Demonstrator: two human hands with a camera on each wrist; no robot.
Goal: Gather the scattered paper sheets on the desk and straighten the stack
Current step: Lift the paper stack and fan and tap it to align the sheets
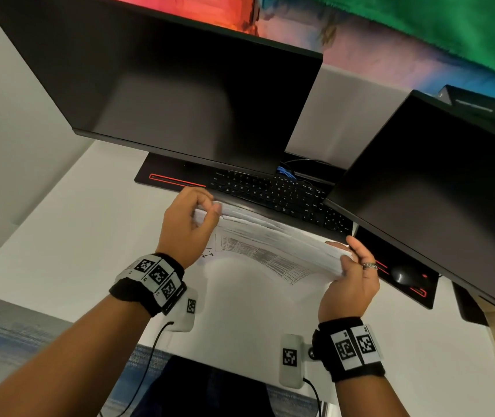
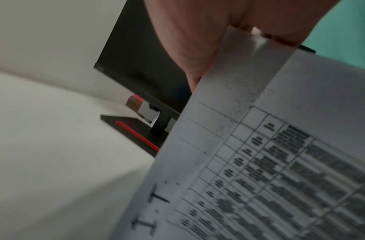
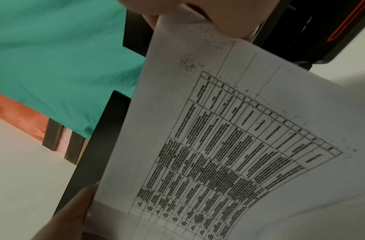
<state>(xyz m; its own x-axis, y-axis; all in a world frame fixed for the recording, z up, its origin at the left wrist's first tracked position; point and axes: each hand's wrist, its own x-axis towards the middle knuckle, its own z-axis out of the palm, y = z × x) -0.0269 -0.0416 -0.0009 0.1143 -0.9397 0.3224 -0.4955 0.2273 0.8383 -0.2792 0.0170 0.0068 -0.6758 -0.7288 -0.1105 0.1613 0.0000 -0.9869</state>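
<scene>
paper stack [image 1: 273,239] held on edge above the white bench [image 1: 74,236], in front of the keyboard [image 1: 273,191] | left hand [image 1: 187,227] pinches one end, right hand [image 1: 350,281] clasps the other | step — squaring: loosen both grips slightly, tap the lower edge on the bench — sheets slide flush.

Left hand [image 1: 186,224], right hand [image 1: 350,281] — raised, fingers curled, gripping.
</scene>
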